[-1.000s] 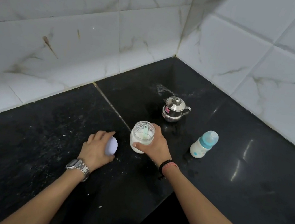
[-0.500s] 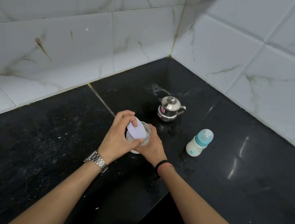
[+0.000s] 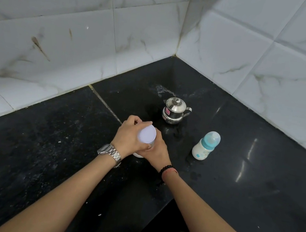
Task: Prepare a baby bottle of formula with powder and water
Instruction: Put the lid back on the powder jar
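Formula jar (image 3: 144, 147) is standing on the black counter (image 3: 44, 155), mostly hidden between both hands, with its pale lid (image 3: 147, 134) sitting flat on top. Left hand (image 3: 129, 139) is curling its fingers and thumb round the lid's edge, gripping it from above. Right hand (image 3: 156, 151) is wrapping its fingers round the jar's side, holding it steady. Baby bottle (image 3: 206, 145), white with a teal cap, is standing upright to the right, well apart from the jar. Steel kettle (image 3: 175, 111), lid on, is sitting just behind the jar, nearer the tiled corner. A metal watch (image 3: 109, 154) is showing on the left wrist and a beaded bracelet (image 3: 166, 170) on the right.
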